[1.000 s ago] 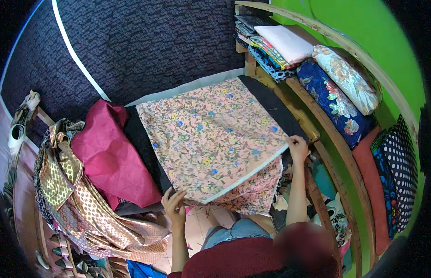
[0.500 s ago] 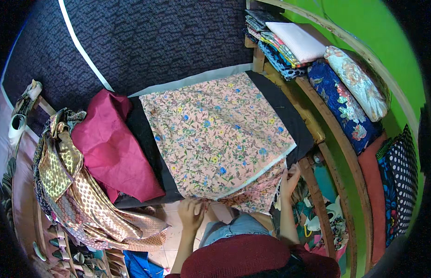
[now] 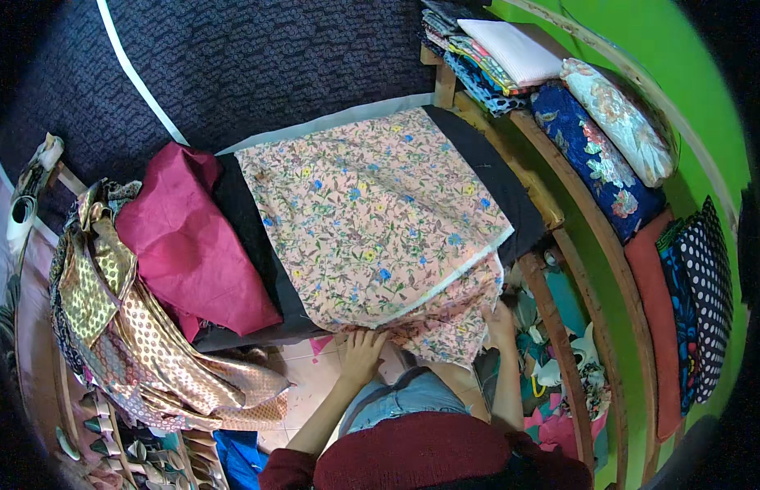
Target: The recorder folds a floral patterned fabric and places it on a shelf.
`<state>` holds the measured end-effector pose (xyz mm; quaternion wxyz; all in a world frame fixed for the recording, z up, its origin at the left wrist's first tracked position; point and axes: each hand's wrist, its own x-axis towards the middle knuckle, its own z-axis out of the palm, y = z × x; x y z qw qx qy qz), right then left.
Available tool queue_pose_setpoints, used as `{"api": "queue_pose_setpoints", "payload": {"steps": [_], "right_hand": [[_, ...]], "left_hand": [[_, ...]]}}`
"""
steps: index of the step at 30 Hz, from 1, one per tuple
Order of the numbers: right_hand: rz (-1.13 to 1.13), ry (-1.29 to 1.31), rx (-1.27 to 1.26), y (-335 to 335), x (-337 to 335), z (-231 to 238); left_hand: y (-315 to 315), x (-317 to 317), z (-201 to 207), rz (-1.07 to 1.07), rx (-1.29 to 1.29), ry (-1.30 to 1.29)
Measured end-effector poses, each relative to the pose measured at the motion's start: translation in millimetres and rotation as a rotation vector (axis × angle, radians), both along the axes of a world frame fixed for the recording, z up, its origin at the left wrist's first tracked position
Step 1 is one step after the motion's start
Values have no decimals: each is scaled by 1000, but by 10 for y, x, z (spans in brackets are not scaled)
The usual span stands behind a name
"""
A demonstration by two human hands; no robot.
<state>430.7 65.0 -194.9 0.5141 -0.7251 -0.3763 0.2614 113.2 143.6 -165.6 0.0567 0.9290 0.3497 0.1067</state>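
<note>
A pink floral fabric (image 3: pixel 372 204) with blue and yellow flowers is spread over a black-covered surface. Its pale edge runs slantwise on the near right, where a folded part (image 3: pixel 449 322) hangs off the front towards my lap. My left hand (image 3: pixel 362 357) is at the fabric's near edge, its fingers bent over the cloth there. At the hanging part's right corner, my right hand (image 3: pixel 500 327) pinches the cloth's edge, with some fingers hidden. A crumpled maroon cloth (image 3: pixel 192 245) lies left of the floral fabric, touching neither hand.
Shiny gold patterned cloths (image 3: pixel 160 327) drape at the left, above a rack of shoes (image 3: pixel 139 449). Wooden rails (image 3: pixel 596 212) curve along the right, with folded fabrics (image 3: pixel 511 57) and rolled fabrics (image 3: pixel 592 155) on them. Scraps (image 3: pixel 560 425) lie below at the right.
My left hand has moved right and forward along the fabric's near edge. My right hand has shifted slightly down along the hanging corner, which droops more openly. The whole view has shifted a little.
</note>
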Motion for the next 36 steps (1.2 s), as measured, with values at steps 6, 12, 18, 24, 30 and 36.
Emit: {"api": "queue_pose_setpoints", "payload": {"steps": [6,12,18,24,30,36], "right_hand": [[-78,-46,40,-200,45,572],[-11,116,75,-382,-116,1123],[29,240,209,-461,-90,1291],[66,624,178,-490,94,1246],[263,178,-56,-362,224,1225],[97,-296,258,-102,76,1581]], "left_hand": [[62,-34,-209,-29,58,114],[-56,63,-121,75,70,69],[-182,-83,2,-147,148,-94],[-97,-262,329,-304,-101,-179],[-17,-265,384,-229,-407,-354],[-8,-262,344,-179,-435,-537]]}}
